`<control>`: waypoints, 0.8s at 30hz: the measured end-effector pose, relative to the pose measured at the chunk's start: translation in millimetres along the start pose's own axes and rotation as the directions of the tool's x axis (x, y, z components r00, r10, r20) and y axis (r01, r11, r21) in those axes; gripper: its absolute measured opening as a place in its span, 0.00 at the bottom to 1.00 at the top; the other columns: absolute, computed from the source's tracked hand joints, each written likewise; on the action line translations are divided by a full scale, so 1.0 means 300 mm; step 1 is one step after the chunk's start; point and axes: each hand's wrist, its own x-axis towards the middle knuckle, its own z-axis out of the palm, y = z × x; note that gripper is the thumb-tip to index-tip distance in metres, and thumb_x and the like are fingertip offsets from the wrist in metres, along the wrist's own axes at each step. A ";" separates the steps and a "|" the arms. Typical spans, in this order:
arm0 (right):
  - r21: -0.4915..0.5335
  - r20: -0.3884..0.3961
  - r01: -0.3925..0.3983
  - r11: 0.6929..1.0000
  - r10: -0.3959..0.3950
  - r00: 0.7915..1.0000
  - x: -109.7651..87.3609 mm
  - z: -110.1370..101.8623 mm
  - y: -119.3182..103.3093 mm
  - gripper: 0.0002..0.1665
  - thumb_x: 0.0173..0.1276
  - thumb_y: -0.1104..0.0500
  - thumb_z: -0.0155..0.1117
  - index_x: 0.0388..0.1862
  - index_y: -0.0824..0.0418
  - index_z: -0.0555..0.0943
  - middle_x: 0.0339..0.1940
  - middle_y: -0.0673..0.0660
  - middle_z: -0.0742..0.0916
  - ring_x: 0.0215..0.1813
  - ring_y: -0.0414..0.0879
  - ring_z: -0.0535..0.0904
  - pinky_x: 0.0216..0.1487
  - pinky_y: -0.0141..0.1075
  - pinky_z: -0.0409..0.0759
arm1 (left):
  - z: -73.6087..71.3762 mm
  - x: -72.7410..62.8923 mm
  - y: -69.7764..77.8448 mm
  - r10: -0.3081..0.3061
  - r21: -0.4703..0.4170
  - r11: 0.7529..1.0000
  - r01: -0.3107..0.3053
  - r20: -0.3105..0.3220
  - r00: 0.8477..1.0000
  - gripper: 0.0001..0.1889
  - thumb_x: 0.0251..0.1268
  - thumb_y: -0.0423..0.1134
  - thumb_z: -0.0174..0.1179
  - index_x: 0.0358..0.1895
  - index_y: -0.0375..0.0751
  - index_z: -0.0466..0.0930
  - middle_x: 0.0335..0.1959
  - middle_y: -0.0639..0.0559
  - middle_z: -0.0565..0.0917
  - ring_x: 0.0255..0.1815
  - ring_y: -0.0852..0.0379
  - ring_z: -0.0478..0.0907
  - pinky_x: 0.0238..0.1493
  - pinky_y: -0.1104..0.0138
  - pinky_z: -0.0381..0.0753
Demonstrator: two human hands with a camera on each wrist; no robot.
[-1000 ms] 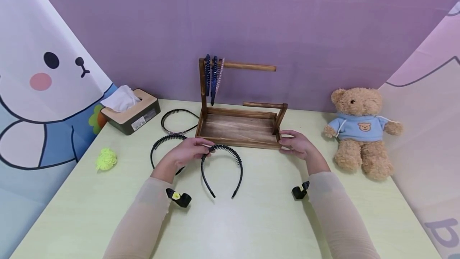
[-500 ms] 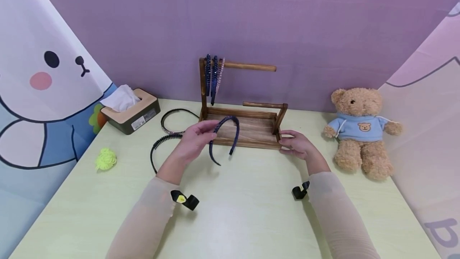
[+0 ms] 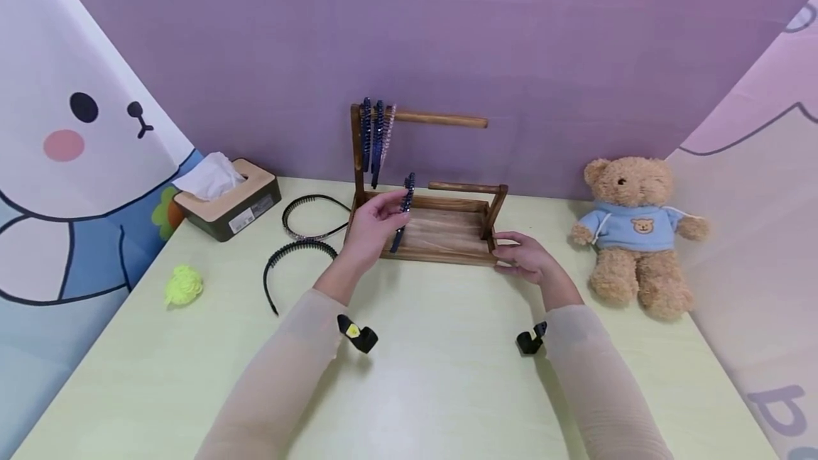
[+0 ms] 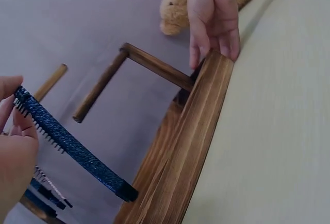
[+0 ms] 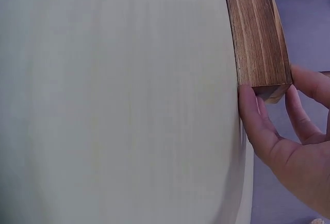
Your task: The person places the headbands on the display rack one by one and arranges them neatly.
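My left hand (image 3: 371,229) pinches a glittery dark-blue toothed headband (image 4: 77,147) near its upper part. The headband hangs edge-on to the head view, above the tray of a brown wooden rack (image 3: 441,257). In the left wrist view its lower tip points toward the tray's front board. My right hand (image 5: 294,152) grips the right end of that tray, its fingers and thumb about the corner. Two dark-blue headbands (image 3: 378,137) and a pink headband (image 3: 388,135) hang at the left end of the rack's upper bar (image 3: 441,118).
Left of the rack, two black toothed headbands (image 3: 300,247) lie on the table (image 3: 447,375). A tissue box (image 3: 246,197) and a yellow-green puff (image 3: 184,285) are farther left. A teddy bear (image 3: 639,233) in a blue top sits at the right. The rack's short lower bar (image 3: 463,187) points left.
My left hand has lifted the headband from low in front of the tray, up and forward to above it, turning it edge-on. The right hand has stayed on the rack's end.
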 end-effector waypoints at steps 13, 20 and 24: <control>-0.012 0.006 0.008 1.000 -0.008 1.000 -0.001 0.002 0.003 0.30 0.74 0.72 0.51 0.73 0.70 0.58 0.56 0.64 0.72 0.48 0.45 0.76 0.60 0.48 0.74 | 0.153 0.130 -0.092 -0.045 -0.135 0.990 0.042 -0.018 0.999 0.23 0.64 0.25 0.63 0.62 0.39 0.77 0.53 0.43 0.78 0.50 0.55 0.76 0.50 0.66 0.79; 0.001 0.011 0.006 1.000 -0.006 1.000 0.010 -0.004 0.015 0.31 0.74 0.71 0.53 0.73 0.70 0.58 0.56 0.64 0.72 0.49 0.45 0.75 0.61 0.49 0.73 | 0.241 0.156 -0.159 -0.036 -0.157 0.987 0.038 0.016 0.999 0.23 0.62 0.26 0.65 0.61 0.38 0.77 0.50 0.46 0.79 0.50 0.56 0.76 0.52 0.64 0.79; -0.008 -0.007 -0.004 1.000 0.004 1.000 0.013 -0.008 0.015 0.30 0.75 0.70 0.53 0.73 0.69 0.59 0.56 0.63 0.72 0.50 0.47 0.74 0.62 0.50 0.73 | 0.283 0.169 -0.183 -0.021 -0.133 0.991 0.025 0.030 0.999 0.22 0.62 0.26 0.65 0.60 0.37 0.77 0.46 0.47 0.81 0.47 0.57 0.76 0.50 0.66 0.79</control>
